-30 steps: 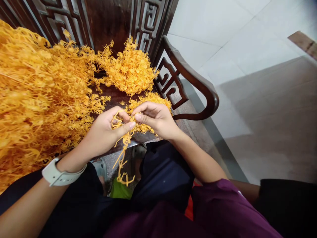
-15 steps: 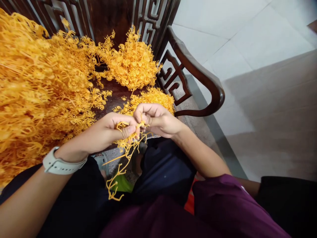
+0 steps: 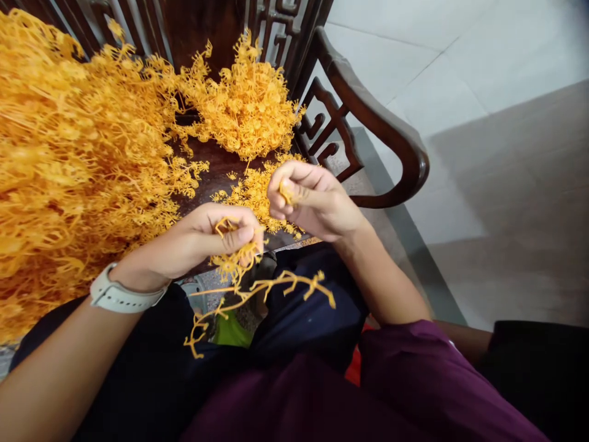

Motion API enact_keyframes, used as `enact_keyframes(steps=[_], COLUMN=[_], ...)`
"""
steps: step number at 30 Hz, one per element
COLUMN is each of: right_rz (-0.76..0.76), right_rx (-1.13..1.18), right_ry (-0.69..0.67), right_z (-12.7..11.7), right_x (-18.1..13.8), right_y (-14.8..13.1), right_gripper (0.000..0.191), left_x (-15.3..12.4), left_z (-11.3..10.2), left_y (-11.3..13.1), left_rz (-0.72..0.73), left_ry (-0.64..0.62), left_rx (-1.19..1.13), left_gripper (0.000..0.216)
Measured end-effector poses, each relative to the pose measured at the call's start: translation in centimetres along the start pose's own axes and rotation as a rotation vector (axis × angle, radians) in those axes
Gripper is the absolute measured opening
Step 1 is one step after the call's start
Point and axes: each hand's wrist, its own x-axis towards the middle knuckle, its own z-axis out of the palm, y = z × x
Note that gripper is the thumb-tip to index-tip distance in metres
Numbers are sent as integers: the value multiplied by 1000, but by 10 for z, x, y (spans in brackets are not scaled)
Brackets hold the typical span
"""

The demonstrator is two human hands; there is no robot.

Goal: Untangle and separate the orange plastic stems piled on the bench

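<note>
My left hand (image 3: 225,236), with a pale watch strap on its wrist, is closed on a yellow plastic flower sprig (image 3: 264,285). The sprig's thin branched stems hang below the fingers, one reaching out to the right over my lap. To the upper right my right hand (image 3: 313,199) pinches a small yellow plastic piece (image 3: 286,193) between thumb and fingers. The two hands are apart. Behind them a low pile of small yellow flower pieces (image 3: 248,190) lies on the dark wooden seat (image 3: 214,169), partly hidden by my right hand.
A large heap of yellow plastic sprigs (image 3: 83,166) fills the left side of the seat. Another bunch (image 3: 253,110) rests near the backrest. A curved wooden armrest (image 3: 391,135) bounds the seat on the right. Part of another person (image 3: 538,368) shows at the lower right.
My right hand has pulled away from the left, up and to the right, with a small yellow piece in it. One hanging stem has swung out to the right.
</note>
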Motion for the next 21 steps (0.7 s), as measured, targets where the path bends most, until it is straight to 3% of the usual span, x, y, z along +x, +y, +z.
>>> enact_keyframes(steps=[5,9,12,17,19,21], right_rz=[-176,-63,17,-31,-107,-155], right_rx=[-601,-906,-1092,-1268,-1219,-1022], right_ry=[336,359,364,467,483,398], right_z=[-64,-116,-132,-119,-95,-63], right_x=[7,10,8,4,4,5], right_y=[4,17,23,17,11,7], right_gripper=[31,26,16,15,16,29], left_x=[10,17,19,19,21,24], left_z=[6,5,3,2,3,4], left_y=[-4,-10,-14,-16,-15,-14], left_rz=[-15,-29,-22,12,16,8], left_ry=[393,618,698,745,769,824], left_rx=[-63,-87,-144,-216,-203,-166], left_gripper=[18,11,15,16,15,15])
